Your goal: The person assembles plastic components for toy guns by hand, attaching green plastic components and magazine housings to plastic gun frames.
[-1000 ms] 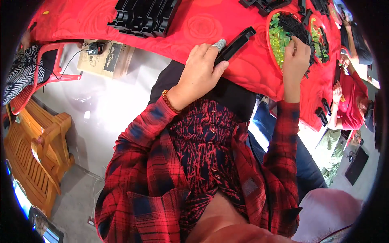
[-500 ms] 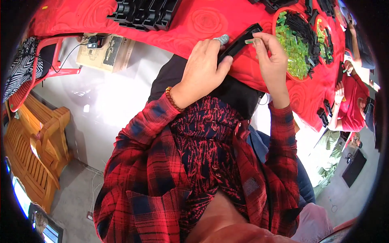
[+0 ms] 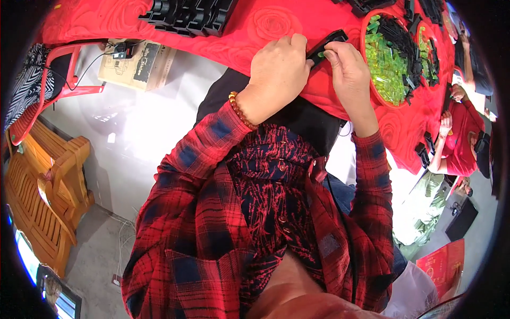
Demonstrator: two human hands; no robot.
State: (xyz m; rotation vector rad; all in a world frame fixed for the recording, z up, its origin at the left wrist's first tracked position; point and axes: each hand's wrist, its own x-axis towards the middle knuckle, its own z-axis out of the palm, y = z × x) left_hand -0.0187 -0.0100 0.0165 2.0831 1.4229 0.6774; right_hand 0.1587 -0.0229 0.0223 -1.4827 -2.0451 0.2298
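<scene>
My left hand (image 3: 279,74) is closed around a long black plastic holder (image 3: 333,39), its back toward me and its fingers mostly hidden. The holder's far end sticks out past the hand, pointing up and right. My right hand (image 3: 348,74) pinches a small translucent green piece (image 3: 321,53) between thumb and fingertips, right against the holder. Whether the piece sits inside the holder cannot be made out. Just right of my right hand stands a red-rimmed basket (image 3: 364,59) with loose yellow-green pieces (image 3: 387,74) and black strips (image 3: 398,40) in it.
Stacked black plastic trays (image 3: 191,17) lie at the far left of the red tablecloth (image 3: 270,24). A second basket (image 3: 428,56) stands farther right. Beyond it sits a person in red (image 3: 462,138). At left are a red chair (image 3: 79,93), a cardboard box (image 3: 133,66) and a wooden bench (image 3: 48,196).
My left hand has slid right and up along the holder, covering more of it. My right hand has brought the green piece in against the holder. A red printed sheet has appeared at lower right.
</scene>
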